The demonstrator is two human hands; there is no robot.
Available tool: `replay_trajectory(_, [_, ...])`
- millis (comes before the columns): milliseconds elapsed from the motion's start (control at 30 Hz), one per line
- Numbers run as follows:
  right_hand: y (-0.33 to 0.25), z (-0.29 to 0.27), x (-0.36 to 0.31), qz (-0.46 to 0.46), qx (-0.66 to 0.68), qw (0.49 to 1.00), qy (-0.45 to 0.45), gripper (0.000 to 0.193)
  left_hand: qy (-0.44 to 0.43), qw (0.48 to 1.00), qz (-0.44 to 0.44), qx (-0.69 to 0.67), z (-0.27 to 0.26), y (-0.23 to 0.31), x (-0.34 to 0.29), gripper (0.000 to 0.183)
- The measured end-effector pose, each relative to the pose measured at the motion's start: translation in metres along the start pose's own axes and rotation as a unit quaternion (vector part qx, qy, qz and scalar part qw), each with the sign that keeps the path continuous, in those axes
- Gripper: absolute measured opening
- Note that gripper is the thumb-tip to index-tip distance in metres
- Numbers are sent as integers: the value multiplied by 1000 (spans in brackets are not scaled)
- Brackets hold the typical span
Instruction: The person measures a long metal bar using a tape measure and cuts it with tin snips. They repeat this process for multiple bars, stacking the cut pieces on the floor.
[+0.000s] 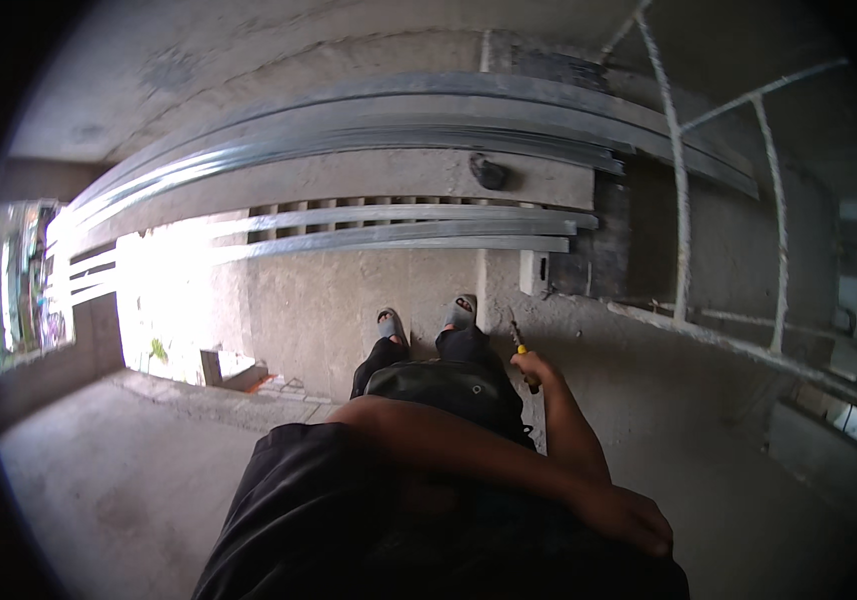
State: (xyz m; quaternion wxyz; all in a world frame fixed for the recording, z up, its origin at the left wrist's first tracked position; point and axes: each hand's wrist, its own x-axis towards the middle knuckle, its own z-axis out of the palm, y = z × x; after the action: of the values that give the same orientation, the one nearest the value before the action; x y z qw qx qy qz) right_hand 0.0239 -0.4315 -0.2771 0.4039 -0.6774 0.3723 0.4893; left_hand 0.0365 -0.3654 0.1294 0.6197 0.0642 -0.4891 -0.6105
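My right hand [541, 369] is closed round a hand tool [520, 347] with a yellow and black handle. The tool's narrow, pointed metal end aims away from me, above the floor to the right of my feet. My left forearm [449, 440] crosses my body to the right. At its end, my left hand [637, 522] lies by my right upper arm, its fingers dim and hard to make out. A dark bag [439, 385] hangs at my front.
Long silvery metal channels [399, 240] lie across in front of my feet, with more profiles [349, 140] stacked farther off. A small dark bundle [489, 172] sits among them. At right stands a whitish metal frame [681, 200]. Bright light falls on the left floor.
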Motion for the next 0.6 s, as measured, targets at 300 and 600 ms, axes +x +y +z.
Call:
replay_trajectory(300, [-77, -14, 43, -53, -164, 983, 71, 60, 13, 962, -40, 271, -35, 25, -55, 48])
replay_trajectory(600, [-112, 22, 97, -39, -233, 968, 80, 59, 43, 943, 82, 321, -9, 26, -114, 48])
